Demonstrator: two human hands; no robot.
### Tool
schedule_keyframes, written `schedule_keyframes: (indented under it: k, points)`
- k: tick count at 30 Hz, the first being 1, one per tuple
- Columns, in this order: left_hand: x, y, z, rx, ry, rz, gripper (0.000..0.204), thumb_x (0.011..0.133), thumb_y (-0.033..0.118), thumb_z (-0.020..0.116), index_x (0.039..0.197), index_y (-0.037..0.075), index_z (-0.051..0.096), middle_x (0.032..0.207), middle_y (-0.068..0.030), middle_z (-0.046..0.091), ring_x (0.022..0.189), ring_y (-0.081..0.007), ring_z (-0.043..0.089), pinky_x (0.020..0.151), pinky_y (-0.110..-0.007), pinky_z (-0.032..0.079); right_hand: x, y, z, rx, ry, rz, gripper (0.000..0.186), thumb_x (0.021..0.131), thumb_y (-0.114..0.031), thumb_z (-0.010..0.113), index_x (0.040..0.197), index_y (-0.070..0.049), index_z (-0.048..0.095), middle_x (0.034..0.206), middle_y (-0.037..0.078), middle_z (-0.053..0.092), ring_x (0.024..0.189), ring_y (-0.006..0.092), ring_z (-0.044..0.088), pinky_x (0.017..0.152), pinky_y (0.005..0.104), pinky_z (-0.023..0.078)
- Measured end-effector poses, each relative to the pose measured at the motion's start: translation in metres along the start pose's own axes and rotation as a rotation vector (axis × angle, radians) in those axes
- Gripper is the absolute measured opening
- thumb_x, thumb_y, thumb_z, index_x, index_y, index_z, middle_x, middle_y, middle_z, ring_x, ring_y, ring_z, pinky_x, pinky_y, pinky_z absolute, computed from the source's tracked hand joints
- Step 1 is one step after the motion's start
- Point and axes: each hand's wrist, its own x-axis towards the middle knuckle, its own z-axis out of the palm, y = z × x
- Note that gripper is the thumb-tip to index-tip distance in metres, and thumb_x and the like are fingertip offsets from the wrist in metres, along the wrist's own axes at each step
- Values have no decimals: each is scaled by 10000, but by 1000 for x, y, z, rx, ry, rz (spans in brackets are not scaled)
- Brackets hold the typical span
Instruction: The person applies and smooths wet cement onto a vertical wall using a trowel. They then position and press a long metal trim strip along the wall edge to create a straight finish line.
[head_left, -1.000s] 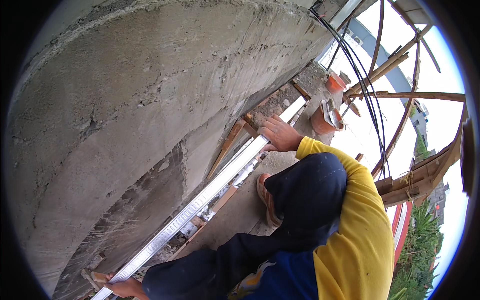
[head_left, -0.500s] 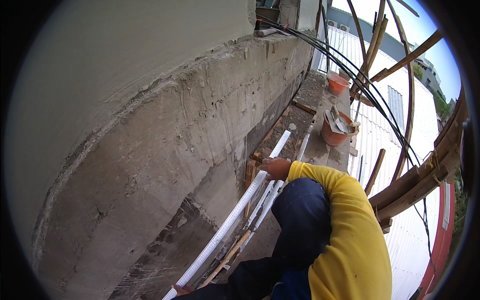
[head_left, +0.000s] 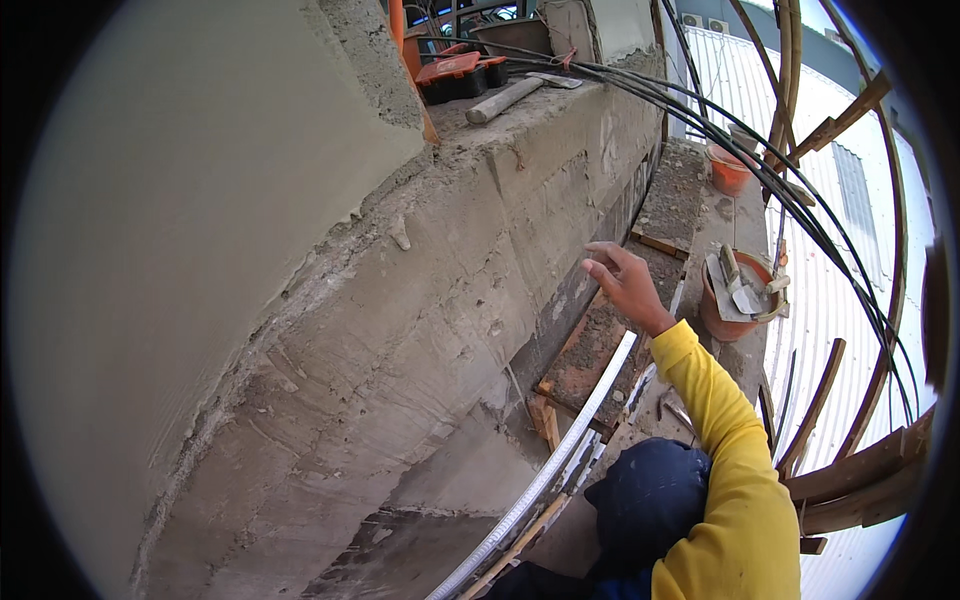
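My right hand, in a yellow sleeve, is raised in front of the concrete wall. Its fingers are slightly bent and apart, and nothing is in them. Below it a long white strip with a perforated, patterned face slants along the foot of the wall. The strip's upper end lies near my right wrist, apart from the hand. Its lower end runs out of the picture at the bottom. My left hand is out of sight. My knee in dark trousers is bent beside the strip.
A hammer and a black and orange toolbox rest on the ledge. Along the walkway stand an orange bucket holding trowels and another bucket. Black cables and wooden scaffold poles cross the right side.
My right hand has let go of the white strip and moved up and to the right. My left hand has gone out of view. The view has shifted, showing more of the ledge.
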Motion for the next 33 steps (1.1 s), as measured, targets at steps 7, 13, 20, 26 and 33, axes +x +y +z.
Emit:
schedule_keyframes:
  k: [7, 13, 20, 26, 33]
  points:
    - [-47, 64, 27, 132, 11, -69, 455, 1092, 340, 536, 1343, -36, 591, 1295, -150, 619, 1183, -242, 583, 1040, -366, 455, 203, 12, -26, -115, 529, -462, 549, 979, -460, 724, 1389, -105, 639, 1339, 138, 671, 1247, 314, 627, 1068, 455, 455]
    - [-106, 116, 25, 231, 86, -194, 481, 1093, 354, 537, 1368, -38, 580, 1328, -158, 613, 1218, -248, 576, 1064, -364, 443, 284, 50, -9, -71, 433, -724, 668, 947, -626, 662, 1396, -131, 658, 1463, 92, 621, 1419, 323, 530, 1141, 477, 397]
    - [-185, 170, 12, 305, 206, -313, 513, 1093, 371, 538, 1398, -41, 567, 1368, -168, 606, 1258, -255, 567, 1092, -362, 428, 288, 81, -12, -46, 337, -828, 700, 894, -697, 664, 1267, -105, 698, 1331, 90, 690, 1293, 304, 620, 1103, 488, 424]
    - [-243, 204, 9, 349, 277, -383, 541, 1094, 386, 539, 1423, -43, 556, 1401, -176, 601, 1293, -260, 560, 1116, -360, 416, 294, 88, -13, 12, 316, -829, 684, 871, -738, 670, 1119, -100, 686, 1212, 95, 701, 1136, 292, 647, 1046, 473, 457]
    - [-294, 238, 5, 405, 340, -428, 574, 1095, 402, 540, 1453, -46, 544, 1440, -185, 594, 1333, -267, 551, 1144, -358, 401, 301, 92, -15, 79, 301, -824, 657, 906, -731, 637, 1082, -101, 697, 1139, 95, 727, 1104, 277, 661, 1008, 437, 464]
